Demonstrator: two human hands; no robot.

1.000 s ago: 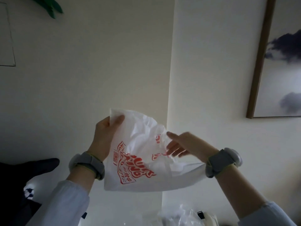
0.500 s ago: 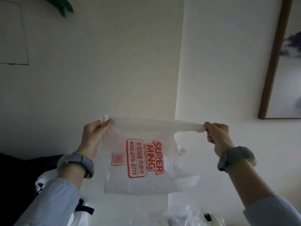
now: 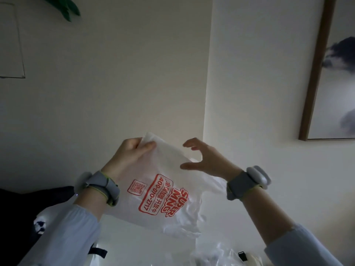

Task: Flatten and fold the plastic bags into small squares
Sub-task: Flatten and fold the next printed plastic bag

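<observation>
A white plastic bag [image 3: 161,196] with red print hangs in the air in front of a pale wall. My left hand [image 3: 132,156] pinches its top left corner between thumb and fingers. My right hand [image 3: 203,160] hovers at the bag's upper right edge with fingers spread and curled; the thumb lies against the plastic, and nothing is gripped. The bag droops below the hands, crumpled at its lower right. Both wrists wear grey bands.
More clear and white plastic bags [image 3: 217,254] lie heaped at the bottom edge. A dark object [image 3: 23,206] sits at the lower left. A framed picture [image 3: 334,73] hangs on the right wall, and a green leaf [image 3: 67,6] shows at the top left.
Half a second ago both hands held the bag's top edge stretched wide. My right hand has let go and moved in toward the left hand; the bag now hangs slack and tilted.
</observation>
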